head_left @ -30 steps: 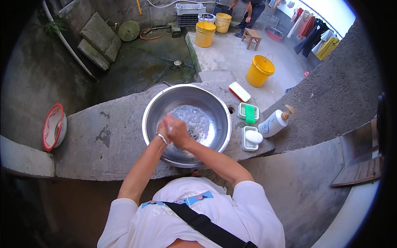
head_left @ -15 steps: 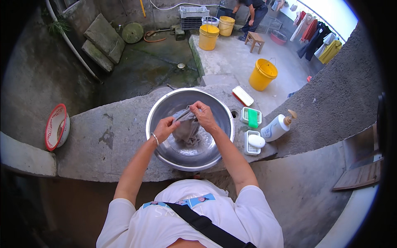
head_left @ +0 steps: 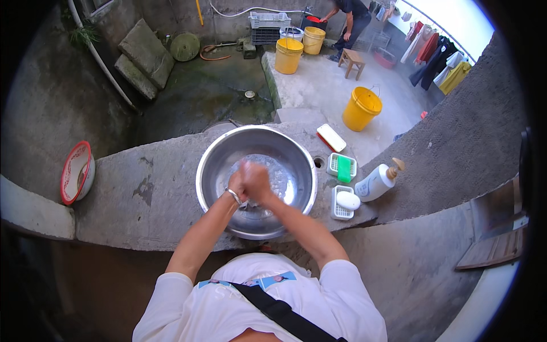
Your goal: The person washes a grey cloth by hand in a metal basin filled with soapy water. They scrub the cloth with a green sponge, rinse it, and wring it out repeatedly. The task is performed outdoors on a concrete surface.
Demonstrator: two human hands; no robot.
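A wide steel basin (head_left: 305, 196) with some water in the bottom stands before me on a concrete ledge. Over it my left hand (head_left: 236, 186) and my right hand (head_left: 256, 181) are pressed together, fingers closed and blurred by motion. A grey cloth (head_left: 246, 204) is bunched between and under them, almost wholly hidden by the hands. A bracelet circles my left wrist.
Right of the basin are a white-backed brush (head_left: 332, 137), a green soap bar (head_left: 343, 169), a white soap bar (head_left: 348, 200) and a pump bottle (head_left: 376, 183). A red-rimmed enamel basin (head_left: 77, 172) stands left. Beyond are yellow buckets (head_left: 361, 111) and a person (head_left: 356, 23).
My hands have come together and moved slightly left and nearer to me. The cloth, spread between them before, is now bunched and mostly covered. A red item now shows beside the other person.
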